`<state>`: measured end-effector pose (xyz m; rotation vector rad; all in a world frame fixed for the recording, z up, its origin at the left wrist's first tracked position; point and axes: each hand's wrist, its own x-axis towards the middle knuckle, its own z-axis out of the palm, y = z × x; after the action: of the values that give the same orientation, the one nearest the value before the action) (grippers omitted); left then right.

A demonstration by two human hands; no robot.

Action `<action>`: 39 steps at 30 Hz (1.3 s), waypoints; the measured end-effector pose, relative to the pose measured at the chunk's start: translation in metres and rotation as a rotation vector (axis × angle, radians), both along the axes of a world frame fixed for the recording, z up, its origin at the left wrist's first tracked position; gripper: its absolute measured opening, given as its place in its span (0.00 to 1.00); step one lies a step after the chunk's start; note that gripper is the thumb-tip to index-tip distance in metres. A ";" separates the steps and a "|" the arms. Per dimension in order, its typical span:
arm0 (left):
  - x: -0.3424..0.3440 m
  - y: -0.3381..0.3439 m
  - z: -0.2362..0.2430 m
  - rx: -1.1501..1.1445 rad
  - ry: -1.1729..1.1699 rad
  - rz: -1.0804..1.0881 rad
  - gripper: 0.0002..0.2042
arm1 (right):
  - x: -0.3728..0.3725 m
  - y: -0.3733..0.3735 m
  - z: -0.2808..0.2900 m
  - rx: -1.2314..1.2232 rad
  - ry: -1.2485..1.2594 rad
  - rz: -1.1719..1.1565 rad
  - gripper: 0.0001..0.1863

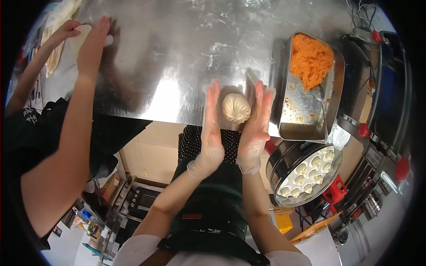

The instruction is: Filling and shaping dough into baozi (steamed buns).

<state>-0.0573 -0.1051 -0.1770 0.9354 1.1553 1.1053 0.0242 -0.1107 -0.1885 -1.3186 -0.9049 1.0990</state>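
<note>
A pleated bun (236, 108) of pale dough sits near the front edge of the steel table, its folds swirling to the middle. My left hand (212, 137) is upright along its left side, palm inward, with the fingers stretched out. On the other side, my right hand (255, 133) faces it in the same way. Both hands wear clear plastic gloves and neither has its fingers wrapped round the bun. Whether the palms touch it is hard to make out.
To the right, a steel tray (284, 119) holds orange filling (312, 60) and a spoon (323, 113). Below it stands a round steamer (290, 201) with several small buns. At the left, a co-worker's hands (91, 53) handle a flat dough piece (80, 40) on the table (177, 40).
</note>
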 end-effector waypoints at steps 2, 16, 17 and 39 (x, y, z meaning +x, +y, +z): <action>-0.002 0.008 -0.012 0.017 -0.014 -0.098 0.52 | -0.012 -0.006 0.001 -0.043 0.002 0.030 0.58; 0.005 -0.004 -0.011 0.065 -0.185 0.000 0.52 | -0.008 0.009 0.006 -0.065 0.168 0.044 0.58; 0.001 0.007 -0.014 0.031 -0.109 0.052 0.52 | -0.008 0.004 0.001 -0.066 0.129 0.019 0.58; 0.006 -0.001 -0.010 0.000 -0.045 -0.151 0.50 | -0.015 0.004 0.024 -0.105 0.027 0.048 0.55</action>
<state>-0.0518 -0.1063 -0.1867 0.9766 1.0315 0.9993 0.0088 -0.1070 -0.1648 -1.3710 -0.8727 1.2125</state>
